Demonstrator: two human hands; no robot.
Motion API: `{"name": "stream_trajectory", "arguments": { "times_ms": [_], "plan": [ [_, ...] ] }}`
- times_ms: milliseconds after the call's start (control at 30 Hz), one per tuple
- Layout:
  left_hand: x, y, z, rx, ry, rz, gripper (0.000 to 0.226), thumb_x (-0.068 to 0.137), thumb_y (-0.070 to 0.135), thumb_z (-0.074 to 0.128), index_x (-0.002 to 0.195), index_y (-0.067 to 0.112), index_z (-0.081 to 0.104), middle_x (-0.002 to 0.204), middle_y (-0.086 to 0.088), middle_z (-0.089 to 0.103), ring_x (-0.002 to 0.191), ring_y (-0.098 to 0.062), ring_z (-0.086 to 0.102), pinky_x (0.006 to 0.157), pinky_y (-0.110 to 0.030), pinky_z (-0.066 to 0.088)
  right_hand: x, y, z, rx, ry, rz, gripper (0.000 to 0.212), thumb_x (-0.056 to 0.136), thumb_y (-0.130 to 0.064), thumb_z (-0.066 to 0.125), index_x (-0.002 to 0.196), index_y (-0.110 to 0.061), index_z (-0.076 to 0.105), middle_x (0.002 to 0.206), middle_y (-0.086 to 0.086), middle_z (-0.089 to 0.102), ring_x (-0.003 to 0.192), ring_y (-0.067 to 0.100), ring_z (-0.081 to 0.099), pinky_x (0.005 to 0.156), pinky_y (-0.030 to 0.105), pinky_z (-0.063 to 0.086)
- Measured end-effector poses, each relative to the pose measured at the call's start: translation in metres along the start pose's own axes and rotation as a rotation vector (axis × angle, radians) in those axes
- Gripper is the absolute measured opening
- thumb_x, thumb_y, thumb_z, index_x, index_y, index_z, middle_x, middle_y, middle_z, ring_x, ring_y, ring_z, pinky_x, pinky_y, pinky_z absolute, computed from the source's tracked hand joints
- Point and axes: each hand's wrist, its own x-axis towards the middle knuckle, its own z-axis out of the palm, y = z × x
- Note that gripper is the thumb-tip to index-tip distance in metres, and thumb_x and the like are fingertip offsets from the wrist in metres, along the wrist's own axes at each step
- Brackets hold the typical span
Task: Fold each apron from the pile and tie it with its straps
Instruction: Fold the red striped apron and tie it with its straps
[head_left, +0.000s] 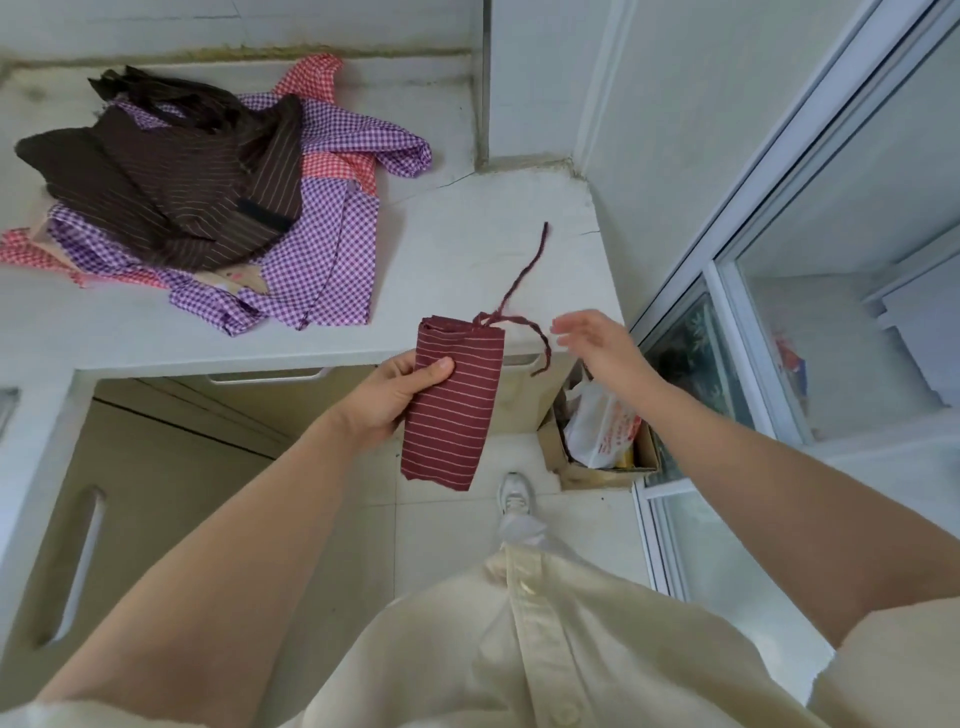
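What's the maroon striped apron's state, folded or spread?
Folded. The apron is a narrow compact bundle held in the left hand. Its straps trail loose from the top end; cannot tell whether knotted.

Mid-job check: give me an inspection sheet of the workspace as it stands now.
Surface: white counter, cracked near its corner.
Job's things: folded maroon striped apron, its straps trailing from the top; unfolded apron pile on the counter.
Clutter: cardboard box with a plastic bag on the floor.
Grips: left hand holds the folded apron; right hand open beside the straps, holding nothing.
Cables: nothing seen.
Surroundings: glass sliding door at right; cabinet fronts below the counter.
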Motion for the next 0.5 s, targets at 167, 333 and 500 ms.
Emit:
{"name": "stream_trajectory", "arguments": {
  "times_ms": [167,333,500],
  "plan": [
    [-0.054,-0.048,-0.013,-0.005,-0.032,0.002,0.032,0.085,0.025,0.063,0.114,0.011,0.064,0.103,-0.008,0.073,0.09,-0.02,0.07,0.076,-0.029,0.056,-0.049,-0.035,0.079,-0.022,-0.164,-0.142,0.034,0.09,0.008,0.045,0.108,-0.014,0.064,0.113,-0.002,0.066,0.105,0.001,0.058,0.087,0.005,0.04],
    [-0.091,-0.079,-0.023,-0.052,-0.018,-0.022,0.035,0.087,0.022,0.062,0.119,0.007,0.062,0.104,-0.01,0.072,0.09,-0.022,0.07,0.075,-0.029,0.057,-0.086,-0.015,0.119,-0.003,-0.237,-0.078,0.011,0.094,-0.009,0.058,0.097,-0.017,0.065,0.103,0.002,0.067,0.095,0.012,0.059,0.085,0.023,0.045],
    [-0.108,-0.088,-0.031,-0.08,0.012,-0.037,0.031,0.088,0.023,0.063,0.116,0.01,0.064,0.104,-0.01,0.072,0.09,-0.023,0.07,0.075,-0.03,0.058,-0.099,-0.018,0.132,0.09,-0.339,0.013,0.018,0.097,-0.012,0.048,0.095,-0.018,0.065,0.106,0.005,0.067,0.105,0.016,0.06,0.093,0.026,0.043]
  ]
}}
